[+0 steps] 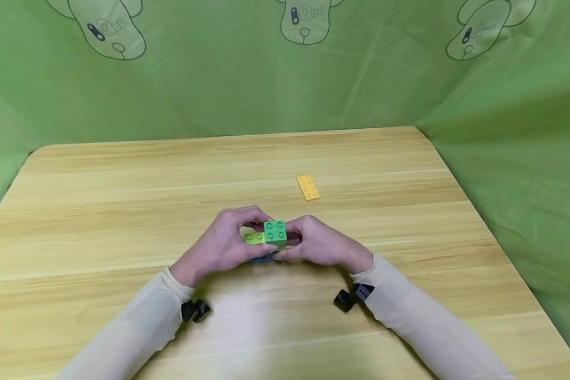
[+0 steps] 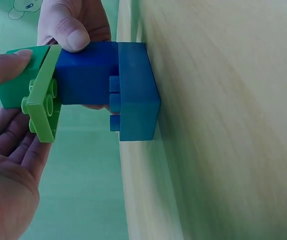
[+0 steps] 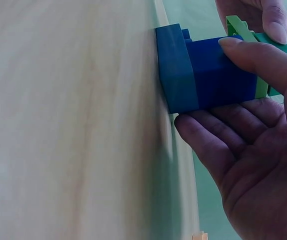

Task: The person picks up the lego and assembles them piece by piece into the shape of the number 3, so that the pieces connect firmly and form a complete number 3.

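Note:
A stack of toy building bricks stands on the table between both hands. At its base is a teal-blue brick [image 2: 138, 92], with a dark blue brick [image 3: 218, 72] above it. Over that lies a thin lime green plate [image 1: 254, 238], overhanging toward the left with studs exposed. A bright green brick [image 1: 275, 232] tops the stack. My left hand [image 1: 218, 244] grips the green brick, its thumb on one face and its fingers behind. My right hand [image 1: 325, 241] holds the dark blue brick lower down, thumb pressed on its near side; its fingers are partly hidden in the head view.
Beyond the hands, a flat yellow-orange studded plate [image 1: 308, 187] lies on the wooden table [image 1: 123, 211]. Green cloth [image 1: 218, 89] hangs behind the table and along its right side. Small black devices [image 1: 344, 301] are strapped at both wrists.

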A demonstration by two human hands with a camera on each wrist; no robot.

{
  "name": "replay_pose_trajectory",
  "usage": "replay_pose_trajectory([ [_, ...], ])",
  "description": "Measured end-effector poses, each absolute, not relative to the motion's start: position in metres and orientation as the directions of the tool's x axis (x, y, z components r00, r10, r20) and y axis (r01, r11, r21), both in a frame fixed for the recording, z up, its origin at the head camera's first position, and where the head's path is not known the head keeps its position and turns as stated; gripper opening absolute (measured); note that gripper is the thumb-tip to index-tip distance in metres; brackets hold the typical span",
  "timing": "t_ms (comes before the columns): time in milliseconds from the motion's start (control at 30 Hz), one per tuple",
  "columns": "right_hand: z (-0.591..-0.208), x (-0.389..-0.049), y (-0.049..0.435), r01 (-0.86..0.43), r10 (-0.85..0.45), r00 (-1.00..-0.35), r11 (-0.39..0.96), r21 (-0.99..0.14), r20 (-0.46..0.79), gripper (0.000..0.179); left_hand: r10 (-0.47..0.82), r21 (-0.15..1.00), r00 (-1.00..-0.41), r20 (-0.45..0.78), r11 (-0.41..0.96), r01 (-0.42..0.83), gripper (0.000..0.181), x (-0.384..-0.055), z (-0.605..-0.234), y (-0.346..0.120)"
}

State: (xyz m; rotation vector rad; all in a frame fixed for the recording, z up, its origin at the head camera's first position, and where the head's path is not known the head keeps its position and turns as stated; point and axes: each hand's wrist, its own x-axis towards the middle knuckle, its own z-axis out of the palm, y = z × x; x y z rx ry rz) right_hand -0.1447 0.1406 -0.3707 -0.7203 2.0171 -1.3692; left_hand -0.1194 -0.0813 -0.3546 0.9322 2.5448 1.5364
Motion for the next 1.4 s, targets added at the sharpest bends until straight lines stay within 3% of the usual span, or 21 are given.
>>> replay_pose_trajectory([
  [967,-0.3694,-0.1444,0.1404,-0.106,-0.712,-0.679,0.338,-0.935,-0.181,0.028,0.494,0.805,-0.849,0.185,0.42,0.419,0.029,-0.1194,-0.3487,-0.0793],
  [1400,-0.3682,-0.1443,0.1404,-0.108,-0.714,-0.676,0.341,-0.934,-0.182,0.027,0.548,0.789,-0.828,0.114,0.456,0.411,0.03,-0.124,-0.3455,-0.0828],
])
